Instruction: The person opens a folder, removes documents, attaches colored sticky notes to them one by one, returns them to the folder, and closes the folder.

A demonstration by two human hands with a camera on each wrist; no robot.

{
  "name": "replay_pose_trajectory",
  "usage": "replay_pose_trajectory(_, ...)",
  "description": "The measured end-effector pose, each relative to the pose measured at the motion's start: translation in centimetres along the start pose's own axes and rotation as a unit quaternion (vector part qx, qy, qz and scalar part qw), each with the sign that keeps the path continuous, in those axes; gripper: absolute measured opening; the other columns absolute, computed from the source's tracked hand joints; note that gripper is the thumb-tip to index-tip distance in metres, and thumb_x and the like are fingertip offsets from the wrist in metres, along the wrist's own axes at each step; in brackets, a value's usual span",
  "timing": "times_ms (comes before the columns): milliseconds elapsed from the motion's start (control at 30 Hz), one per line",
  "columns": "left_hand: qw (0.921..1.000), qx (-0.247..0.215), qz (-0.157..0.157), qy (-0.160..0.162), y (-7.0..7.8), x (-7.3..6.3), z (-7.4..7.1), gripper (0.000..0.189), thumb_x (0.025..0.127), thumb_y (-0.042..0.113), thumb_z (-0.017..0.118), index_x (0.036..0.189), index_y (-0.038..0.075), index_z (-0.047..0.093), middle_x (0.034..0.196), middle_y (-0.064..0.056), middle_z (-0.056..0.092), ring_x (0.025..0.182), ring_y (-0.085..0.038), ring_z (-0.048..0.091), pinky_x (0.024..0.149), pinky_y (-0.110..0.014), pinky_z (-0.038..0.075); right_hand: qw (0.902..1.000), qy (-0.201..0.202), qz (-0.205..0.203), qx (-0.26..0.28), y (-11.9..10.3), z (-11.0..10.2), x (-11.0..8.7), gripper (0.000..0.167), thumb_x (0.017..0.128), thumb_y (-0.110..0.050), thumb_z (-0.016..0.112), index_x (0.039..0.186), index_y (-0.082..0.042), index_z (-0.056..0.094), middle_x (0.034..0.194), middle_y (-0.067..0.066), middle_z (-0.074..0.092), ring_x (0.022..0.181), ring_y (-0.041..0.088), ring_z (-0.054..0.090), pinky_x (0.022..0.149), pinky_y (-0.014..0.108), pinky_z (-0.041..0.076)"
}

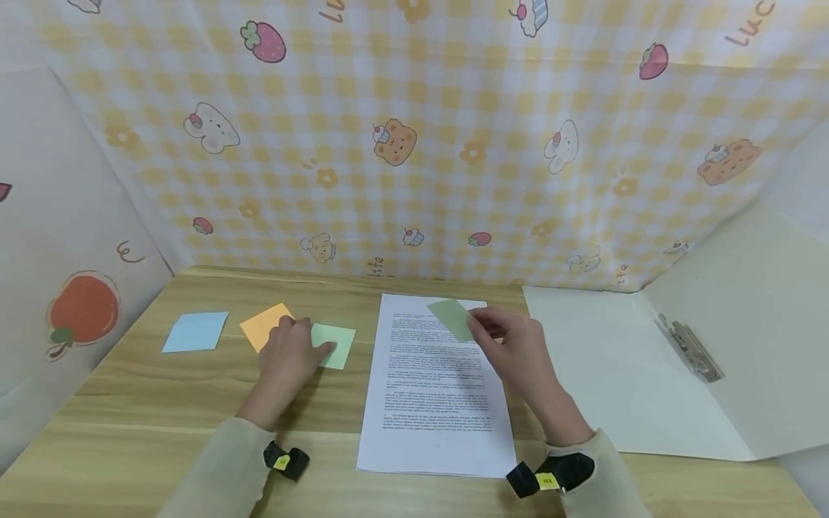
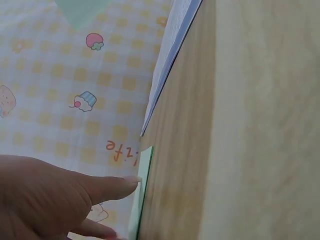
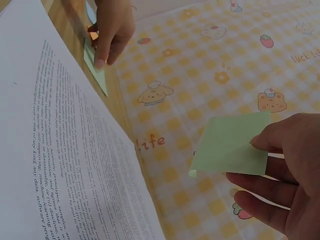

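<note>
My right hand (image 1: 512,344) pinches a single green sticky note (image 1: 452,319) between thumb and fingers, raised over the upper part of a printed stack of paper (image 1: 440,424). In the right wrist view, the lower corner of this green sticky note (image 3: 232,142) curls. On the table to the left, my left hand (image 1: 290,354) rests on a green sticky note pad (image 1: 340,347), its thumb (image 2: 112,188) stretched out and touching the pad's top. Beside the left fingers lies an orange sticky note pad (image 1: 264,324), partly hidden by the hand.
A blue sticky note pad (image 1: 196,332) lies farther left on the wooden table (image 1: 129,424). On the right is an opened white folder (image 1: 602,367) with a metal clip (image 1: 696,351). Behind the table hangs a yellow checked cloth (image 1: 440,194).
</note>
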State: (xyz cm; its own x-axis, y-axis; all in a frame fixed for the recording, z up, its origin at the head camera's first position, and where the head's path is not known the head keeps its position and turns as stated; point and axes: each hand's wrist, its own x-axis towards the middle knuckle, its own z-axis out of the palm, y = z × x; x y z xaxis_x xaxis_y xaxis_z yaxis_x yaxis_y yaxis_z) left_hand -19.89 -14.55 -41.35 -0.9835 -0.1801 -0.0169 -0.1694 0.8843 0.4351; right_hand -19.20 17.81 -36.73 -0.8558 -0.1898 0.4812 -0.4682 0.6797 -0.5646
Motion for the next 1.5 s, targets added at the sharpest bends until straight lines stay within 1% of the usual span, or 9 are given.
replay_pose_trajectory(100,0.9998,-0.010,0.013,0.011,0.6,0.0,-0.3,0.059,0.094,0.034,0.070,0.137,-0.005,0.057,0.126,-0.030,0.059,0.106,-0.043,0.060,0.069,-0.048,0.053,1.0000,0.002,-0.006,-0.001,-0.1,0.2,0.0,0.016,0.093,-0.009,0.072,0.108,-0.005,0.077,0.095,0.008,0.079,0.078,0.015,0.073,0.073,0.031,0.062)
replay_pose_trajectory(233,0.9925,-0.112,0.049,0.002,2.6,-0.3,-0.7,0.037,0.100,0.031,0.061,0.122,0.003,0.069,0.109,-0.017,0.073,0.087,-0.028,0.068,0.063,-0.036,0.053,0.9997,0.002,-0.025,0.000,-0.2,0.4,-0.1,0.016,0.092,-0.007,0.072,0.107,-0.005,0.078,0.095,0.008,0.079,0.078,0.015,0.074,0.072,0.033,0.062)
replay_pose_trajectory(400,0.9562,-0.281,0.072,-0.043,6.1,-1.1,-1.0,0.030,0.103,0.027,0.057,0.105,0.003,0.075,0.086,-0.013,0.074,0.066,-0.017,0.062,0.057,-0.026,0.049,0.9979,0.001,-0.064,-0.013,-0.3,0.6,-0.1,0.014,0.092,-0.007,0.072,0.105,-0.006,0.079,0.094,0.005,0.080,0.076,0.012,0.073,0.070,0.032,0.062)
replay_pose_trajectory(533,0.9361,-0.338,0.052,-0.080,8.4,-1.3,-0.8,0.038,0.104,0.037,0.056,0.094,0.006,0.075,0.081,-0.010,0.073,0.060,-0.017,0.057,0.055,-0.025,0.047,0.9964,0.002,-0.076,-0.038,-0.5,0.8,-0.3,0.015,0.091,-0.010,0.075,0.105,-0.010,0.080,0.095,0.003,0.080,0.076,0.009,0.072,0.067,0.028,0.061)
replay_pose_trajectory(767,0.9370,-0.329,0.044,-0.109,10.2,-1.2,0.1,0.043,0.102,0.040,0.057,0.090,0.003,0.075,0.081,-0.014,0.074,0.062,-0.024,0.063,0.053,-0.025,0.045,0.9922,-0.010,-0.110,-0.058,-0.5,1.1,-0.6,0.020,0.088,-0.009,0.078,0.107,-0.012,0.080,0.099,0.003,0.081,0.078,0.012,0.073,0.061,0.025,0.057)
replay_pose_trajectory(1000,0.9382,-0.332,0.046,-0.085,10.2,-1.0,0.7,0.026,0.101,0.024,0.061,0.095,0.003,0.075,0.083,-0.015,0.074,0.063,-0.025,0.060,0.051,-0.024,0.042,0.9846,-0.035,-0.150,-0.082,-0.4,1.6,-0.5,0.019,0.086,-0.009,0.080,0.104,-0.012,0.081,0.101,0.001,0.081,0.091,0.016,0.078,0.072,0.030,0.062)
replay_pose_trajectory(1100,0.9384,-0.333,0.049,-0.079,10.1,-0.9,0.9,0.023,0.101,0.022,0.060,0.095,0.005,0.075,0.084,-0.014,0.074,0.063,-0.023,0.059,0.051,-0.024,0.041,0.9843,-0.051,-0.148,-0.082,-0.5,1.6,-0.6,0.018,0.087,-0.016,0.080,0.105,-0.014,0.081,0.102,0.000,0.080,0.092,0.016,0.077,0.069,0.028,0.061)
replay_pose_trajectory(1267,0.9366,-0.340,0.049,-0.070,10.0,-0.8,0.9,0.023,0.102,0.022,0.059,0.097,0.006,0.075,0.084,-0.014,0.073,0.065,-0.024,0.061,0.053,-0.024,0.042,0.9902,-0.078,-0.106,-0.047,-0.4,1.6,-0.6,0.023,0.093,-0.028,0.074,0.110,-0.014,0.079,0.106,0.001,0.080,0.091,0.016,0.076,0.070,0.028,0.060)
replay_pose_trajectory(1500,0.9328,-0.351,0.056,-0.057,9.9,-0.6,1.0,0.025,0.103,0.023,0.058,0.095,0.007,0.075,0.079,-0.008,0.070,0.062,-0.023,0.060,0.052,-0.023,0.042,0.9977,-0.065,0.017,0.006,0.2,2.0,-0.4,0.026,0.100,-0.027,0.065,0.115,-0.009,0.077,0.109,0.007,0.079,0.095,0.021,0.074,0.075,0.032,0.062)
